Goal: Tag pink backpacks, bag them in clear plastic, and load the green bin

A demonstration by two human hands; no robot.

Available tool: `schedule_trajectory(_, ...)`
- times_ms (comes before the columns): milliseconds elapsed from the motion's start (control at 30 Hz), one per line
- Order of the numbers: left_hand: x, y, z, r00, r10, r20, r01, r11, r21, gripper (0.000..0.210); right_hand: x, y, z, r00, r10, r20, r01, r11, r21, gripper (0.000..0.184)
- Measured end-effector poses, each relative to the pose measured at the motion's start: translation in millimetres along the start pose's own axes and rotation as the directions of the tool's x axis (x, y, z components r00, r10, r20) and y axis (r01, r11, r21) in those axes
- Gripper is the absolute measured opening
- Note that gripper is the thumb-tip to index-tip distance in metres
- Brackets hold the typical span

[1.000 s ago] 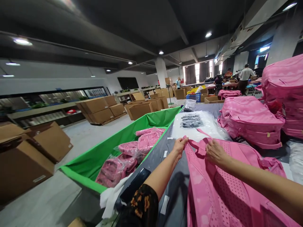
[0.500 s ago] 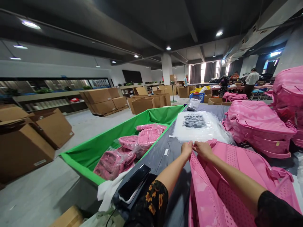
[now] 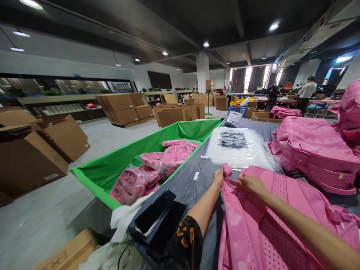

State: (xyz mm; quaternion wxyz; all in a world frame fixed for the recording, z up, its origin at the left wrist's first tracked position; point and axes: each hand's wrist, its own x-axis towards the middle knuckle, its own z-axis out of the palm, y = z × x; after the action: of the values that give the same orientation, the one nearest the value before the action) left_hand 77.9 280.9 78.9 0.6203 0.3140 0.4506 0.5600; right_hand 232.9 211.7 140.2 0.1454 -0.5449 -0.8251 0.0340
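A pink backpack (image 3: 284, 210) lies in front of me with its perforated back panel and shoulder straps upward. My left hand (image 3: 218, 180) is closed on a pink strap (image 3: 226, 170) at the bag's far left end. Just to the right, my right hand (image 3: 251, 186) pinches the same strap, with its fingertips partly hidden. A short loop of the strap stands up between the two hands. Beyond them lies a stack of clear plastic bags (image 3: 236, 148) with black print.
A green-lined bin (image 3: 98, 167) on the left holds several bagged pink backpacks (image 3: 129, 185). Two dark phones (image 3: 156, 212) lie by my left forearm. More pink backpacks (image 3: 315, 150) stand at the right. Cardboard boxes (image 3: 30, 161) and people are farther off.
My hands have moved slightly apart, the right one shifting right and lower. A strap loop now shows between them. The view has shifted slightly.
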Motion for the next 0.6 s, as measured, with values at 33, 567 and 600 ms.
schedule_trajectory(33, -5, 10, 1.7, 0.999, 0.004, 0.039, -0.003, 0.999, -0.041, 0.042, 4, -1, -4, 0.998, 0.053, -0.038, -0.05, 0.996, 0.079, 0.031)
schedule_trajectory(567, -62, 99, 24.5, 0.966, 0.133, 0.221, -0.081, 0.97, -0.23, 0.052, -23, 5, -90, 0.905, 0.305, -0.295, 0.199, 0.31, 0.93, 0.056)
schedule_trajectory(600, -58, 103, 30.0, 0.966, 0.129, 0.223, -0.084, 0.976, -0.202, 0.052, -42, 13, -89, 0.923, 0.201, -0.327, 0.203, 0.468, 0.86, 0.047)
